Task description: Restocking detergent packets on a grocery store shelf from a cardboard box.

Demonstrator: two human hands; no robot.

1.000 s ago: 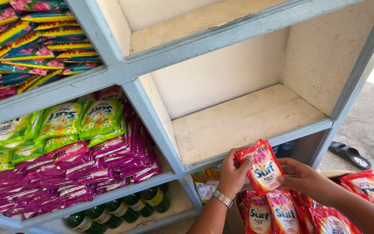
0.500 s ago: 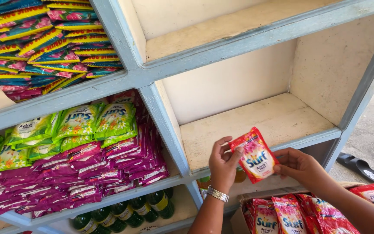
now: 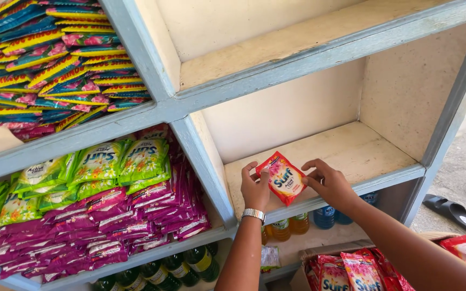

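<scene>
The big blue-grey shelf unit [image 3: 152,110] fills more of the view than a second ago. Its lower right compartment [image 3: 351,148] now sits level with the hands, where before it stood above them. To the left, the stacks of purple sachets [image 3: 109,231] and green sachets [image 3: 98,161] lie as they did. Down at the lower right is the box of red sachets [image 3: 351,272], from which the hands have risen.

The red sachet [image 3: 282,178] has gone up with the hands and now hangs tilted over the compartment's front edge; whether it touches the board I cannot tell. The left hand [image 3: 254,188], a watch at its wrist, pinches the sachet's left edge, and the right hand [image 3: 327,183] pinches the right edge, fingers curled close on both.
</scene>
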